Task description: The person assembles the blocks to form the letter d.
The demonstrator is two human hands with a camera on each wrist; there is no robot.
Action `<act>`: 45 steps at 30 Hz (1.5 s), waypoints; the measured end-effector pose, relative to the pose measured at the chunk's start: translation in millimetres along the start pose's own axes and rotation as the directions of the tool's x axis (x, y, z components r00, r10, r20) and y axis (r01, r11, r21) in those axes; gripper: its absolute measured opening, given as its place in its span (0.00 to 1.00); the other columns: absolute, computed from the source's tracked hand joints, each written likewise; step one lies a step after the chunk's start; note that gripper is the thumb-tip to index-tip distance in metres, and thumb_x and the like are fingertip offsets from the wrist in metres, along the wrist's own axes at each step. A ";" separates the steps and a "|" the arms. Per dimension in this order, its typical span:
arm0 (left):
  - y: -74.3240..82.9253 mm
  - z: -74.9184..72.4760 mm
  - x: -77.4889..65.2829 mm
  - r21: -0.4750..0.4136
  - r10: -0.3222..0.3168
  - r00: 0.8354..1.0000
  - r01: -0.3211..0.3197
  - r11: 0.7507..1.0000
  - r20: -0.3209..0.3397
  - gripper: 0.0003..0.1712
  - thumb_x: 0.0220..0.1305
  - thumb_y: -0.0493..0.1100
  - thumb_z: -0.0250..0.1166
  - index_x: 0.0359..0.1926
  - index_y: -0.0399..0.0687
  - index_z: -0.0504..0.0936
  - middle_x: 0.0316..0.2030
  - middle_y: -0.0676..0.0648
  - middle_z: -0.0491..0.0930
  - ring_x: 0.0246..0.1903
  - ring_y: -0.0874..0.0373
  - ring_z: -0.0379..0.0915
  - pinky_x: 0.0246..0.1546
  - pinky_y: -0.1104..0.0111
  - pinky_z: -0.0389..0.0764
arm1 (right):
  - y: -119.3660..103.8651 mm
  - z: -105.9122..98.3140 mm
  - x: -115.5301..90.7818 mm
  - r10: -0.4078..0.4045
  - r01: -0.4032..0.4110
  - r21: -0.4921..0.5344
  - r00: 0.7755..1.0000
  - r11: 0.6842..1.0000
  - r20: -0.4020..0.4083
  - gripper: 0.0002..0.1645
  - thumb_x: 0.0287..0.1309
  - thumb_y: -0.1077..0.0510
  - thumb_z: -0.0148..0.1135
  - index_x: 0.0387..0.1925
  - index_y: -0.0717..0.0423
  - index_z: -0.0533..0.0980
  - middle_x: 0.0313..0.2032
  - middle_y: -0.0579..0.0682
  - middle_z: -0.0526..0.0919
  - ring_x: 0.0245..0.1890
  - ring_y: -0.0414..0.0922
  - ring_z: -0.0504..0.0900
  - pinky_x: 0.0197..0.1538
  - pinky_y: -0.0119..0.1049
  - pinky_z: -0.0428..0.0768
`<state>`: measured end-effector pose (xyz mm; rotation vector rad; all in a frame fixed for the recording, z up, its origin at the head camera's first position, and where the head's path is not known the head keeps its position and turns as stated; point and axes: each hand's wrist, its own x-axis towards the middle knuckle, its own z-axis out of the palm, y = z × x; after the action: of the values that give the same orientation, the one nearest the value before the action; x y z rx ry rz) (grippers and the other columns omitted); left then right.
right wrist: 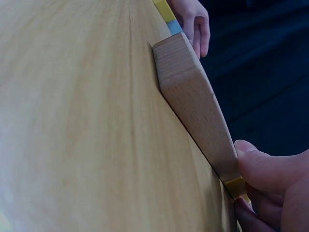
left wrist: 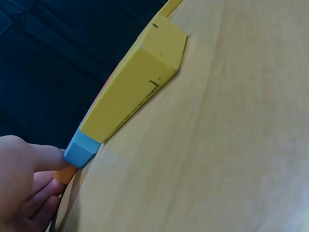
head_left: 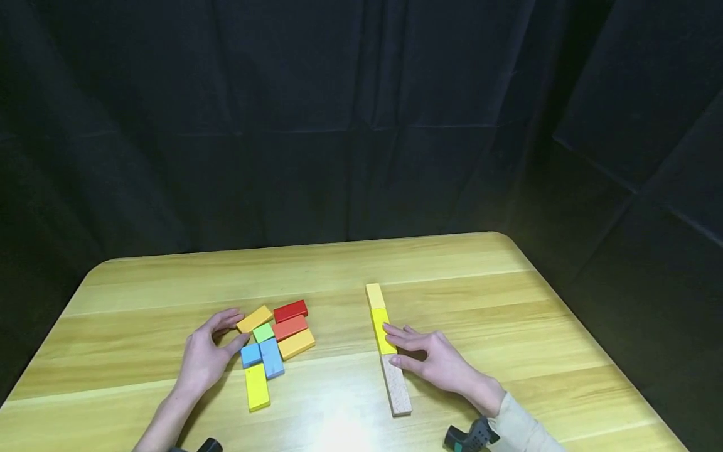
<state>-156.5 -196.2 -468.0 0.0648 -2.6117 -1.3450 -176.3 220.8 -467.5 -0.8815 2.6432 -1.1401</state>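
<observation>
On the left, my left hand point(head_left: 206, 355) touches the edge of a cluster of blocks. Its fingertips meet the upper orange block point(head_left: 255, 319), and the thumb is against the small blue block point(left wrist: 81, 149). Next to these lie a green block point(head_left: 263, 333), a larger blue block point(head_left: 272, 358) and a yellow block point(head_left: 257, 387). My right hand point(head_left: 437, 361) rests against a straight row, fingers on its bright yellow block point(head_left: 383, 329), thumb by the speckled wooden block point(head_left: 397, 388). A pale yellow block point(head_left: 375, 296) forms the row's far end.
Two red blocks point(head_left: 290, 311) and a lower orange block point(head_left: 297, 344) make up the cluster's right side. The wooden table point(head_left: 497, 295) extends beyond both groups, with a dark curtain point(head_left: 316, 157) behind it.
</observation>
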 end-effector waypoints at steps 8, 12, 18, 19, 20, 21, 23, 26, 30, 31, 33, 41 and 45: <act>-1.3 -2.9 0.2 0.017 -0.024 0.999 0.025 1.000 -0.031 0.30 0.61 0.36 0.70 0.64 0.37 0.73 0.54 0.39 0.83 0.53 0.45 0.78 0.60 0.51 0.75 | -0.5 -0.5 1.0 -0.004 0.004 -0.004 1.000 1.000 -0.008 0.32 0.63 0.41 0.64 0.62 0.54 0.77 0.68 0.40 0.71 0.71 0.60 0.62 0.72 0.59 0.59; -2.3 -3.8 -0.1 0.026 -0.041 0.999 0.042 0.999 -0.033 0.31 0.60 0.36 0.71 0.64 0.37 0.73 0.54 0.39 0.83 0.52 0.47 0.78 0.60 0.53 0.75 | -1.3 -0.2 0.9 -0.002 0.002 -0.010 1.000 1.000 -0.002 0.32 0.63 0.41 0.64 0.62 0.54 0.77 0.68 0.40 0.71 0.71 0.60 0.62 0.72 0.59 0.59; -3.4 -4.4 -0.3 0.063 -0.031 0.999 0.033 0.997 -0.032 0.32 0.60 0.38 0.72 0.64 0.37 0.73 0.54 0.41 0.83 0.50 0.49 0.79 0.57 0.56 0.77 | -1.5 0.3 0.7 -0.002 0.002 -0.011 1.000 1.000 -0.009 0.31 0.63 0.41 0.64 0.62 0.54 0.77 0.68 0.40 0.71 0.71 0.59 0.63 0.72 0.59 0.60; -3.4 -4.6 -0.4 0.067 -0.029 0.999 0.031 0.997 -0.031 0.32 0.59 0.39 0.72 0.64 0.37 0.73 0.53 0.41 0.83 0.50 0.50 0.79 0.57 0.57 0.77 | -1.4 0.3 0.6 -0.005 0.005 -0.013 1.000 1.000 -0.012 0.31 0.63 0.41 0.64 0.62 0.54 0.77 0.68 0.40 0.71 0.71 0.59 0.64 0.72 0.59 0.61; -3.5 -4.8 -0.4 0.070 -0.028 0.999 0.030 0.997 -0.030 0.33 0.59 0.39 0.73 0.64 0.37 0.74 0.53 0.41 0.84 0.49 0.50 0.80 0.56 0.58 0.77 | -1.4 0.3 0.5 -0.007 0.007 -0.016 1.000 1.000 -0.014 0.31 0.63 0.41 0.64 0.62 0.53 0.77 0.68 0.40 0.71 0.71 0.59 0.64 0.71 0.58 0.61; -3.5 -4.9 -0.5 0.073 -0.025 0.999 0.027 0.997 -0.029 0.33 0.59 0.39 0.73 0.64 0.37 0.74 0.53 0.42 0.84 0.48 0.50 0.80 0.56 0.59 0.78 | -1.4 0.2 0.4 -0.008 0.008 -0.016 1.000 1.000 -0.014 0.31 0.63 0.41 0.65 0.62 0.53 0.77 0.68 0.40 0.71 0.70 0.58 0.65 0.71 0.58 0.61; -3.4 -5.2 -0.7 0.077 -0.023 0.999 0.025 0.997 -0.026 0.33 0.59 0.40 0.73 0.64 0.37 0.74 0.53 0.42 0.84 0.48 0.51 0.80 0.55 0.61 0.79 | -1.4 0.1 0.0 -0.008 0.008 -0.016 1.000 1.000 -0.014 0.31 0.63 0.41 0.64 0.62 0.53 0.77 0.68 0.40 0.71 0.71 0.58 0.64 0.71 0.58 0.61; -3.1 -5.6 -0.9 0.077 -0.022 1.000 0.024 0.997 -0.022 0.33 0.58 0.40 0.73 0.64 0.37 0.74 0.52 0.43 0.84 0.47 0.52 0.80 0.53 0.65 0.80 | -2.0 -0.1 -0.2 -0.006 0.005 -0.015 1.000 1.000 -0.014 0.31 0.63 0.42 0.64 0.62 0.53 0.77 0.67 0.40 0.71 0.71 0.58 0.64 0.72 0.58 0.61; -2.8 -6.7 -0.8 0.075 -0.029 1.000 0.029 0.997 -0.012 0.33 0.58 0.40 0.73 0.64 0.37 0.74 0.52 0.43 0.84 0.46 0.53 0.80 0.52 0.70 0.79 | -3.2 -0.5 0.2 -0.010 0.010 -0.023 1.000 1.000 -0.017 0.31 0.63 0.42 0.65 0.61 0.54 0.77 0.67 0.41 0.72 0.71 0.58 0.64 0.71 0.59 0.61; -2.9 -7.1 -0.6 0.076 -0.028 1.000 0.028 0.997 -0.008 0.33 0.59 0.40 0.73 0.64 0.36 0.74 0.53 0.42 0.84 0.47 0.53 0.80 0.52 0.71 0.79 | -3.4 -0.7 0.3 -0.012 0.012 -0.023 1.000 1.000 -0.017 0.31 0.63 0.42 0.65 0.61 0.54 0.77 0.67 0.41 0.72 0.71 0.58 0.64 0.71 0.59 0.61; -3.0 -8.1 -0.2 0.077 -0.024 1.000 0.024 0.997 0.000 0.33 0.59 0.41 0.73 0.64 0.36 0.74 0.53 0.43 0.84 0.47 0.53 0.80 0.51 0.72 0.79 | -3.7 -0.8 0.6 -0.013 0.013 -0.023 1.000 1.000 -0.016 0.31 0.63 0.42 0.65 0.61 0.54 0.77 0.67 0.41 0.72 0.71 0.58 0.64 0.71 0.59 0.61; -1.5 -9.0 2.4 0.077 -0.026 0.999 0.024 0.997 0.022 0.33 0.60 0.41 0.72 0.65 0.37 0.73 0.55 0.42 0.83 0.48 0.52 0.79 0.51 0.69 0.79 | -3.7 -0.7 0.2 0.000 0.000 -0.013 1.000 1.000 -0.016 0.31 0.63 0.42 0.65 0.61 0.54 0.77 0.67 0.40 0.72 0.71 0.58 0.64 0.72 0.59 0.61; -1.5 -7.6 3.8 0.068 -0.027 0.999 0.025 0.997 0.030 0.34 0.60 0.41 0.72 0.65 0.37 0.73 0.56 0.41 0.82 0.50 0.50 0.79 0.51 0.73 0.77 | -3.3 0.2 0.1 0.000 -0.001 -0.014 1.000 1.000 -0.014 0.31 0.63 0.42 0.65 0.61 0.53 0.77 0.67 0.40 0.72 0.71 0.59 0.63 0.72 0.60 0.60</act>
<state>-158.7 -203.6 -464.3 0.0887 -2.6908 -1.2762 -174.8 218.8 -465.3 -0.8785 2.6657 -1.1330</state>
